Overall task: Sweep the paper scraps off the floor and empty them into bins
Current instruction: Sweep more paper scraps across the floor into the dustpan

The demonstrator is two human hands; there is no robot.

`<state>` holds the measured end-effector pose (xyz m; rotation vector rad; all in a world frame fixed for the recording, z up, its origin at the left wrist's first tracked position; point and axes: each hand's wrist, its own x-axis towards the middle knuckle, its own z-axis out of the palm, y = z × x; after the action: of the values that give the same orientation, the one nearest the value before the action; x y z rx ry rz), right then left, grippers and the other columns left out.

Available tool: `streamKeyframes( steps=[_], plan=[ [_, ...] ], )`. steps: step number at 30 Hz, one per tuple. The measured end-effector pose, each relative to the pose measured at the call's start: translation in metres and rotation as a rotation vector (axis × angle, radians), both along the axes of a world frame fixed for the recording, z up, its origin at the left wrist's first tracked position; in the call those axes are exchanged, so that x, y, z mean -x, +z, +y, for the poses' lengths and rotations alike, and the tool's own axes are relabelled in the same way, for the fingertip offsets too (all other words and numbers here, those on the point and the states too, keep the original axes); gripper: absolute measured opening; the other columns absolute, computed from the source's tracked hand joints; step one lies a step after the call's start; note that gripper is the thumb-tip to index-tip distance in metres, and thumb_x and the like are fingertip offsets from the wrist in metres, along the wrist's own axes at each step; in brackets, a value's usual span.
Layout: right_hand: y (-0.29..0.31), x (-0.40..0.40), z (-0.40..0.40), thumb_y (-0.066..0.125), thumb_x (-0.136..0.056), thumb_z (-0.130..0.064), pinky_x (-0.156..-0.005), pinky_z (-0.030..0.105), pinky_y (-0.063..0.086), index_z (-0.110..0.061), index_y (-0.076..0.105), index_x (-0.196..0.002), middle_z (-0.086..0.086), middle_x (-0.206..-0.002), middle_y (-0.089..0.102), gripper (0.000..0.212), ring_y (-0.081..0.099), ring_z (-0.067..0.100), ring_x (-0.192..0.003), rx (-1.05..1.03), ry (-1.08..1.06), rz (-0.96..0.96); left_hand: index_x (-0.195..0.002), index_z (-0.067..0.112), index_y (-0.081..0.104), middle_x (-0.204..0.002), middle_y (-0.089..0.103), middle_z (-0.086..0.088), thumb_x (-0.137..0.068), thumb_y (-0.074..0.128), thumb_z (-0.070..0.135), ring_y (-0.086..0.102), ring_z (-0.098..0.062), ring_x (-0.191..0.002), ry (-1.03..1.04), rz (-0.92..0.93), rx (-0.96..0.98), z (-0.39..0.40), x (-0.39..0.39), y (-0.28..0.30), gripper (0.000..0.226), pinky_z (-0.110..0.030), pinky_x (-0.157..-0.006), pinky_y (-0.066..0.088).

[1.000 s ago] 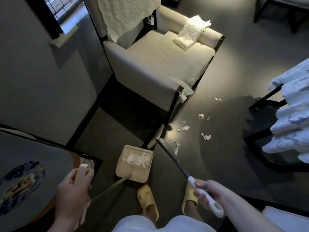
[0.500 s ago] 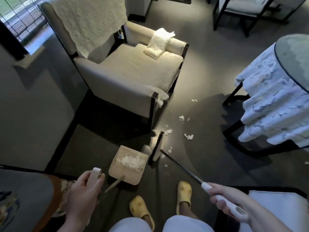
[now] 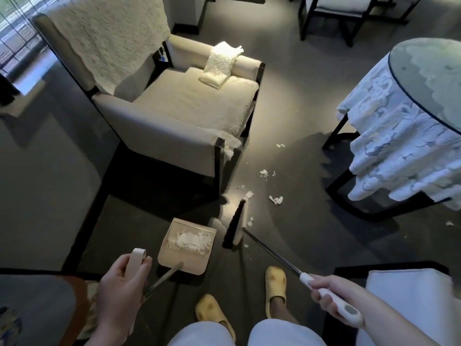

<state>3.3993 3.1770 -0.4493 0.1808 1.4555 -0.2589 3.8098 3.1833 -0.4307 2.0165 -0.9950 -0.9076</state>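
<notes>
- The floor [image 3: 287,101] is a dark grey, smooth surface, lit in a bright patch around the armchair [image 3: 174,106] and dim elsewhere.
- The armchair stands at the far left — cream upholstery on a dark frame, a lace throw [image 3: 109,38] draped over its back and a folded lace cloth [image 3: 220,63] on its far arm.
- To the right, a round worktop [image 3: 429,78] with a glass top carries a white and pale blue cloth that hangs down in folds over dark legs.
- More dark-framed chairs [image 3: 344,13] stand at the far end of the room.
- Paper scraps [image 3: 275,200] lie scattered on the floor between the armchair's near right corner and the round worktop; a few small bits lie beside the broom head.
- The right hand [image 3: 326,294] has its fingers wrapped around the white grip of the broom [image 3: 235,227], whose dark bristled head rests on the floor just right of the dustpan.
- The left hand [image 3: 119,285] grips the pale handle of the dustpan [image 3: 187,245] — the pan sits on the floor near the feet and already holds a heap of white scraps.
- Yellow slippers [image 3: 275,280] and white trouser legs show at the near edge.
</notes>
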Motion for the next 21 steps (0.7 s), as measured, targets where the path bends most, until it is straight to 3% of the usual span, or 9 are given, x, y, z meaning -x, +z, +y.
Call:
streamKeyframes(
  steps=[3,9,13,18,21],
  plan=[
    [0.009,0.009,0.003,0.05,-0.096,-0.008,-0.027,0.013,0.031,-0.026,0.056,-0.117,0.009,-0.059,0.048,0.027,0.039,0.009,-0.032,0.062,0.126,0.093,-0.077,0.017,0.068,-0.063,0.063,-0.015,-0.089,0.071,0.017,0.06,-0.034,-0.059,-0.016,0.008,-0.005,-0.002,0.0,-0.001,0.013,-0.033,-0.05,0.047],
    [0.041,0.019,0.002,0.052,-0.094,-0.008,-0.026,0.014,0.028,-0.024,0.057,-0.122,0.007,-0.062,0.045,0.033,0.035,0.008,-0.037,0.135,0.117,0.082,-0.08,0.016,0.068,-0.065,0.062,-0.017,-0.09,0.071,0.015,0.056,-0.03,-0.059,0.043,0.044,-0.018,-0.003,-0.006,-0.005,0.01,-0.024,-0.043,0.044],
    [0.042,0.034,0.007,0.05,-0.094,-0.006,-0.029,0.016,0.03,-0.028,0.051,-0.131,0.01,-0.063,0.047,0.042,0.037,0.011,-0.037,0.135,0.28,0.066,-0.081,0.016,0.068,-0.061,0.057,-0.016,-0.09,0.072,0.016,0.053,-0.032,-0.054,0.098,0.098,-0.052,-0.001,-0.013,-0.008,0.009,-0.038,-0.057,0.046],
    [0.026,0.05,-0.005,0.053,-0.092,-0.005,-0.03,0.019,0.032,-0.03,0.047,-0.135,0.01,-0.064,0.051,0.05,0.04,0.012,-0.038,0.088,0.449,0.059,-0.081,0.023,0.069,-0.062,0.064,-0.01,-0.088,0.074,0.022,0.061,-0.031,-0.061,0.023,0.007,-0.098,0.004,0.005,0.0,0.008,-0.043,-0.06,0.049],
    [0.022,0.075,-0.019,0.056,-0.09,-0.004,-0.033,0.019,0.032,-0.032,0.047,-0.137,0.011,-0.063,0.053,0.056,0.042,0.013,-0.038,0.084,0.63,0.134,-0.081,0.023,0.068,-0.062,0.066,-0.007,-0.087,0.074,0.022,0.064,-0.028,-0.064,-0.009,-0.052,-0.097,0.009,0.023,0.008,0.008,-0.038,-0.058,0.05]
  ],
)
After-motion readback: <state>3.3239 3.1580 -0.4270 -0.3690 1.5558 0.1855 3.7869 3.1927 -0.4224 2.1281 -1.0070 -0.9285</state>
